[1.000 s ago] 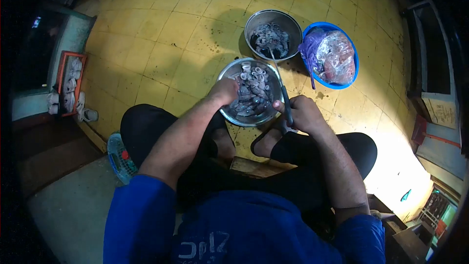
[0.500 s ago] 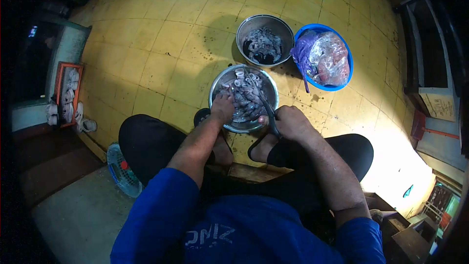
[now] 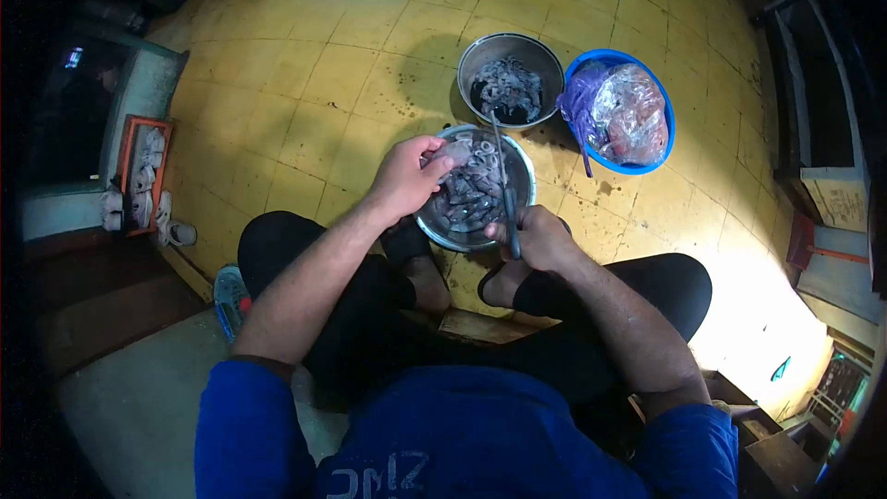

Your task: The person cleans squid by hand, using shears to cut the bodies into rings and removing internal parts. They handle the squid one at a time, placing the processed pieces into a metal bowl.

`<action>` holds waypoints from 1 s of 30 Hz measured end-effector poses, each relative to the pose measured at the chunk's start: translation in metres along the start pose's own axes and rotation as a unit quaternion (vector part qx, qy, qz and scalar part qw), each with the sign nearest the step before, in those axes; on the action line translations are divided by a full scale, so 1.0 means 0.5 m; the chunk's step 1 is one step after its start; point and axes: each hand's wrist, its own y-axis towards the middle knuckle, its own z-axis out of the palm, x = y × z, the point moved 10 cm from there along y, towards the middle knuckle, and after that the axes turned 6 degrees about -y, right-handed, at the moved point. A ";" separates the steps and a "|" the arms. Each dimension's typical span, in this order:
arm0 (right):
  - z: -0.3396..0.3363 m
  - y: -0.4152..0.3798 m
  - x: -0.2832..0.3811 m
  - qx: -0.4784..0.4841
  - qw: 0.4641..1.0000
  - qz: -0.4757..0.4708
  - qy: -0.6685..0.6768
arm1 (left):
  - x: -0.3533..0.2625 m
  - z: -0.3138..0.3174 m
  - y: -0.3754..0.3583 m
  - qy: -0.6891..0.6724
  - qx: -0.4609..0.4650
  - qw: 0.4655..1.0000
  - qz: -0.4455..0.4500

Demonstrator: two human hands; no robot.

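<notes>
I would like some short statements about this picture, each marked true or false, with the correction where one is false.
1. The left hand holds a pale piece of seafood over the near metal bowl. True.
2. The right hand is empty. False: it grips scissors whose blades point over that bowl.
3. The blue basin holds plastic bags. True.
4. The far metal bowl stands on a table. False: all three containers stand on the yellow tiled floor.
5. The person wears blue sleeves. True.
</notes>
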 end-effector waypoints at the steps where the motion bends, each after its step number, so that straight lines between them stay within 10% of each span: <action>1: 0.004 -0.008 0.015 0.010 1.000 -0.006 0.008 | -0.020 -0.007 -0.022 -0.108 -0.017 0.993 -0.035; 3: 0.016 -0.008 0.014 0.017 1.000 -0.012 -0.007 | -0.013 -0.007 -0.037 -0.258 -0.046 0.962 -0.072; 30: 0.074 0.001 -0.025 0.113 0.993 0.036 0.028 | 0.040 0.085 -0.020 -0.235 0.129 0.946 -0.184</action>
